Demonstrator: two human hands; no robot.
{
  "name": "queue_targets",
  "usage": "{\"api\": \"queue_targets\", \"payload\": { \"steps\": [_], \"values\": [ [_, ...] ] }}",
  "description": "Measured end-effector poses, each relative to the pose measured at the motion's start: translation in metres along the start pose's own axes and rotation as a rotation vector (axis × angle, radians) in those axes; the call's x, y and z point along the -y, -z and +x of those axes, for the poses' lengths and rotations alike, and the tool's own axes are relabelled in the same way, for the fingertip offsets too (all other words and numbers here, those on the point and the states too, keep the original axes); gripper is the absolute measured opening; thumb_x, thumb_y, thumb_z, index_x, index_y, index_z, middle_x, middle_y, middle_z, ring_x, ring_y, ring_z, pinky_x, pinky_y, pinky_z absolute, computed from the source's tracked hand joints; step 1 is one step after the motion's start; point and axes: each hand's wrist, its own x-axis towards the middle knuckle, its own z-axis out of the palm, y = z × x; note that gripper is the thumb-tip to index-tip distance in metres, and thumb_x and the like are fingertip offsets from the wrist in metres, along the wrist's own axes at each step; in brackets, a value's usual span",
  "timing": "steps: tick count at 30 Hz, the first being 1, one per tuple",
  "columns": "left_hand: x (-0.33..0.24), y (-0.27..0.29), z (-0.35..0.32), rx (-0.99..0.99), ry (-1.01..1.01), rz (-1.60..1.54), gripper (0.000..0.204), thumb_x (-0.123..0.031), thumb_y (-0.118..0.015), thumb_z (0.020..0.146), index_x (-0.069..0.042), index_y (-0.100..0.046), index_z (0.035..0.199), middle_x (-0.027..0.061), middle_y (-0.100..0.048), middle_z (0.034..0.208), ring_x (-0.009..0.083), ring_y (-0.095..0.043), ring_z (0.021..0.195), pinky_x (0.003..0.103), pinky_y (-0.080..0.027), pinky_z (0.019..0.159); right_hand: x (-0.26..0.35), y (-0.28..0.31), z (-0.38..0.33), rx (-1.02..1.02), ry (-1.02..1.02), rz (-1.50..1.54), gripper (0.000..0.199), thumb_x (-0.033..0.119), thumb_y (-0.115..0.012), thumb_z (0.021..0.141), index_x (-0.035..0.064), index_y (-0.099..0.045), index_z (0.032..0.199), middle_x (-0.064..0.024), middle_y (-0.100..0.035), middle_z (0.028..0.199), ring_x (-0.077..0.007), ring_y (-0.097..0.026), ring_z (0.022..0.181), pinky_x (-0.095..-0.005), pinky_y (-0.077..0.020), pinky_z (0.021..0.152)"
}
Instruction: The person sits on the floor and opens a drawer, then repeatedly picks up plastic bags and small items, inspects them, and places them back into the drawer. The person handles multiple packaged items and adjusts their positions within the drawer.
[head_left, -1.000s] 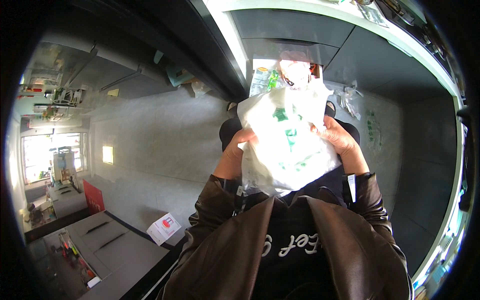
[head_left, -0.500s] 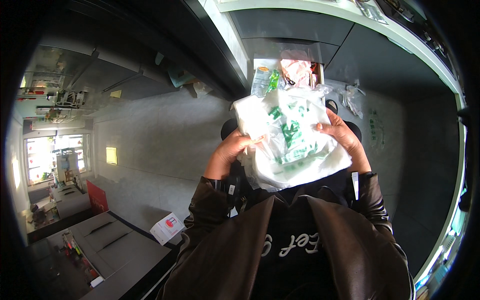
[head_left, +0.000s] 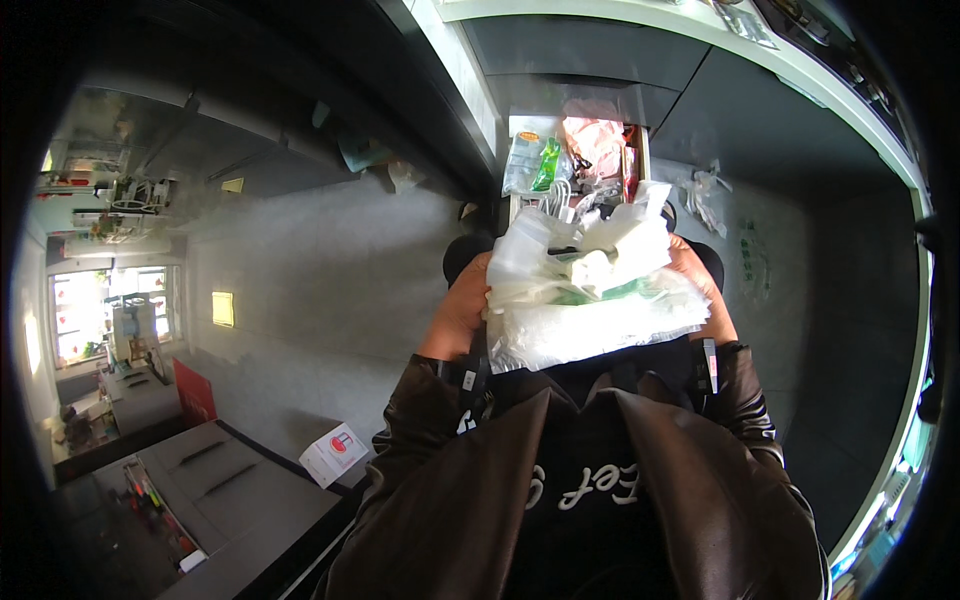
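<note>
Between my two hands is a bundle of white plastic bags [head_left: 590,325] with green print, held over my lap and folded so that most of the print is hidden. My left hand [head_left: 462,308] grips its left side, the fingertips out of sight behind the plastic. On the right side my right hand [head_left: 700,280] holds it the same way, fingers covered by the bags. Two handle-like flaps stand up at the bundle's far edge. Just beyond it is an open drawer [head_left: 643,160] with pink plastic bags [head_left: 593,143], a green packet [head_left: 546,165] and a white coiled cord [head_left: 556,197].
Crumpled clear plastic [head_left: 703,195] lies on the grey floor right of the drawer. A printed clear bag [head_left: 754,260] lies nearer. Dark cabinets [head_left: 760,120] stand beyond and to the right. At lower left are a white box [head_left: 335,455] and another drawer unit [head_left: 230,500].
The bag bundle has been folded over and tilted, so its broad printed face no longer shows. It sits slightly nearer, and more of the drawer's contents is visible.
</note>
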Motion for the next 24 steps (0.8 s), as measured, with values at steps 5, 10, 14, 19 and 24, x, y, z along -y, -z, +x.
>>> {"api": "queue_targets", "payload": {
  "steps": [5, 10, 14, 19, 24],
  "values": [
    [-0.027, 0.007, -0.004, 0.039, -0.041, 0.132, 0.028, 0.005, -0.062, 0.091, 0.000, -0.077, 0.114, 0.0067, -0.078, 0.105, 0.0139, -0.072, 0.093, 0.028, -0.057, 0.088, 0.029, 0.006, 0.005, 0.143, 0.090, -0.148, 0.031, 0.004, -0.075, 0.085, 0.0003, -0.075, 0.116, -0.0083, -0.078, 0.104, -0.0177, -0.075, 0.089, -0.0325, -0.0595, 0.085],
    [-0.043, 0.000, -0.009, 0.059, -0.028, 0.210, 0.033, 0.013, -0.058, 0.089, -0.001, -0.078, 0.112, 0.0070, -0.078, 0.105, 0.0154, -0.071, 0.097, 0.029, -0.057, 0.090, 0.032, 0.005, 0.006, 0.068, 0.114, -0.194, 0.031, -0.002, -0.073, 0.087, 0.0025, -0.075, 0.117, -0.0063, -0.078, 0.108, -0.0188, -0.074, 0.096, -0.0342, -0.0578, 0.090],
    [-0.040, -0.006, -0.009, -0.051, -0.035, 0.147, 0.034, 0.001, -0.061, 0.092, -0.001, -0.070, 0.124, 0.0068, -0.076, 0.110, 0.0156, -0.071, 0.096, 0.029, -0.056, 0.088, 0.037, -0.003, 0.012, 0.007, 0.032, -0.468, 0.031, 0.006, -0.065, 0.096, 0.0006, -0.069, 0.126, -0.0099, -0.074, 0.116, -0.0209, -0.074, 0.097, -0.0361, -0.0601, 0.089],
    [-0.019, -0.001, 0.007, -0.223, 0.129, 0.143, 0.044, -0.017, -0.071, 0.093, 0.004, -0.062, 0.131, 0.0091, -0.072, 0.113, 0.0170, -0.070, 0.099, 0.029, -0.055, 0.085, 0.021, -0.014, 0.017, -0.042, -0.161, -0.180, 0.052, 0.009, -0.076, 0.090, -0.0048, -0.058, 0.137, -0.0149, -0.073, 0.116, -0.0212, -0.073, 0.097, -0.0342, -0.0601, 0.088],
    [-0.012, 0.006, 0.006, -0.245, 0.154, 0.063, 0.044, -0.018, -0.072, 0.094, 0.000, -0.061, 0.133, 0.0101, -0.072, 0.117, 0.0197, -0.072, 0.103, 0.033, -0.056, 0.091, 0.011, -0.008, 0.008, 0.098, -0.145, -0.169, 0.062, 0.006, -0.082, 0.084, 0.0012, -0.057, 0.140, -0.0085, -0.072, 0.121, -0.0213, -0.070, 0.106, -0.0356, -0.0556, 0.095]
  ]
}}
